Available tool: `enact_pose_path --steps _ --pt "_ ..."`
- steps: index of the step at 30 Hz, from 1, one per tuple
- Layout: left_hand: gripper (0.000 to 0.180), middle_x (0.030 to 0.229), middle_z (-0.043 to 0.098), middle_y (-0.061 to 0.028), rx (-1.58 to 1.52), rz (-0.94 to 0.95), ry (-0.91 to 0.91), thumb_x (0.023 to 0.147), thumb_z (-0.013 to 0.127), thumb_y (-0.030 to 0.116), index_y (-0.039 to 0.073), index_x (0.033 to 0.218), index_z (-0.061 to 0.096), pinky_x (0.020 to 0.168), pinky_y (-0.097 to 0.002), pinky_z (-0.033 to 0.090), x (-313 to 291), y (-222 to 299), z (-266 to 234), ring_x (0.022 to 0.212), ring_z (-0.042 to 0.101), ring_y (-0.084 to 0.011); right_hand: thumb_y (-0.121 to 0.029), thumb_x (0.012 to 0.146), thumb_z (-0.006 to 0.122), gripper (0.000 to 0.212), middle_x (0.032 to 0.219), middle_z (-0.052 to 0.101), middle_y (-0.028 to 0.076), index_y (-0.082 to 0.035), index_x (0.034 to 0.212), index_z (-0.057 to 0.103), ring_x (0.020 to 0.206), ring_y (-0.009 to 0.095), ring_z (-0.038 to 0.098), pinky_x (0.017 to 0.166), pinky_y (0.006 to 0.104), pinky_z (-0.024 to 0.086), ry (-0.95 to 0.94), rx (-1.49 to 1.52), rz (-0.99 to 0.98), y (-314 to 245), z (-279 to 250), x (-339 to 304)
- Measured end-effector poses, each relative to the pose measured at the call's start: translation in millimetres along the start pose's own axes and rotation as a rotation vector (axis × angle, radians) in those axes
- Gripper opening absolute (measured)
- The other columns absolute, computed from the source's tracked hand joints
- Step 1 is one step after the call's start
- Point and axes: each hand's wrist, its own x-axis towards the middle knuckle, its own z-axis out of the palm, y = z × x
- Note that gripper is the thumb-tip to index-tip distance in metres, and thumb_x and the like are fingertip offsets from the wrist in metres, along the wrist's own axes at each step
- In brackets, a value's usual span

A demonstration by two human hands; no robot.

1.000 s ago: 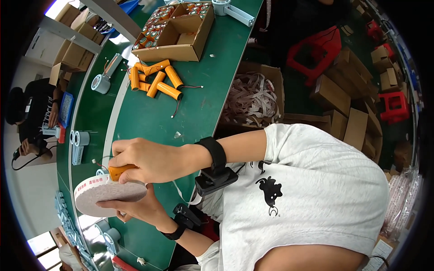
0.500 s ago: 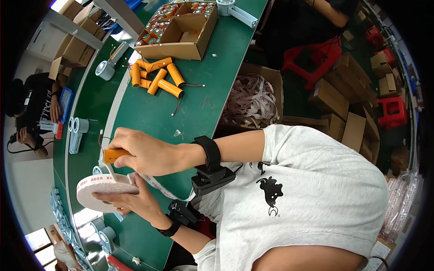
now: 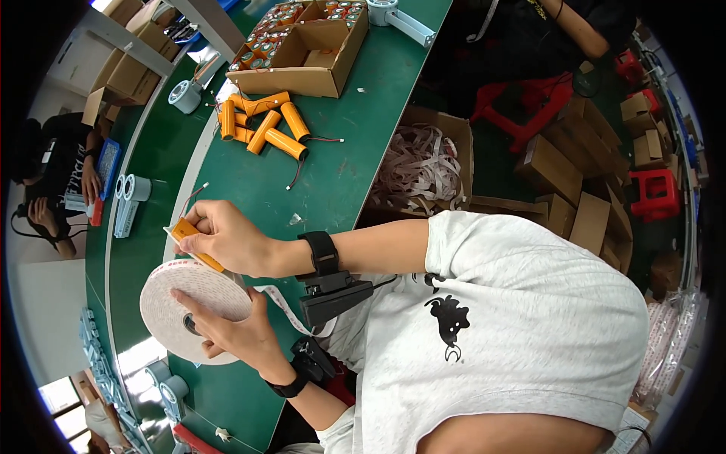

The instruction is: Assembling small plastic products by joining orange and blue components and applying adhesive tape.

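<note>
My right hand [image 3: 236,240] is closed round an orange-wrapped cylindrical battery pack [image 3: 182,228], which has a thin wire with a small connector. The pack lies against the upper rim of a large white roll of adhesive tape [image 3: 162,303]. My left hand [image 3: 248,333] grips that roll, fingers spread over its flat face near the hub. From the roll, a loose strip of tape [image 3: 281,301] hangs past my right wrist. Several more orange battery packs [image 3: 263,133] with wires lie in a heap on the green table [image 3: 257,197].
Behind the heap stands a cardboard box [image 3: 321,82] holding rows of battery packs. Pale blue handheld-fan bodies [image 3: 134,189] stand along the table. A carton of tape scraps [image 3: 423,163] sits beside the table edge. Across the table is another person [image 3: 57,163]; red stools [image 3: 654,193] stand at right.
The roll has tilted, so more of its flat face and the hub show. My right hand has turned the battery pack to a slant against the roll's rim.
</note>
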Motion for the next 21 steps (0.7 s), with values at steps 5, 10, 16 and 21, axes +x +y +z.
enact_pose_path --steps 5,10,16,21 --pt "0.096 0.120 0.048 -0.0148 0.082 -0.129 -0.206 0.059 0.074 0.028 0.013 0.138 0.022 0.094 -0.0426 0.019 -50 -17 -34 0.110 0.044 -0.0269 -0.005 0.084 0.053 0.015 0.086 0.061 0.012 0.004 0.095 0.048 0.078 0.016 0.061 0.066 0.0268 0.048 0.156 0.146 -0.262 -11 4 42" --pt "0.072 0.105 0.053 -0.0192 0.291 -0.060 -0.349 0.072 0.067 0.024 0.008 0.134 0.032 0.089 -0.0454 0.030 -86 -98 -74 0.102 0.046 -0.0338 -0.007 0.082 0.054 0.017 0.081 0.059 0.017 0.004 0.092 0.045 0.078 0.026 0.061 0.065 0.0349 0.047 -0.667 -0.568 -0.084 20 33 29" --pt "0.048 0.115 0.052 -0.0227 0.223 -0.318 -0.514 0.080 0.059 0.016 0.004 0.124 0.045 0.089 -0.0395 0.035 -42 -77 -123 0.102 0.049 -0.0370 -0.014 0.080 0.052 0.022 0.082 0.060 0.020 0.005 0.092 0.052 0.073 0.034 0.059 0.062 0.0416 0.044 -1.217 -1.009 -0.167 114 82 26" --pt "0.076 0.136 0.034 -0.0123 0.424 0.263 -0.318 0.062 0.066 -0.001 0.012 0.131 0.037 0.098 -0.0447 0.029 33 -100 -103 0.125 0.028 -0.0357 -0.018 0.079 0.050 0.025 0.082 0.062 0.018 0.003 0.089 0.058 0.074 0.035 0.060 0.059 0.0441 0.044 -1.604 -1.355 -0.060 57 85 21"
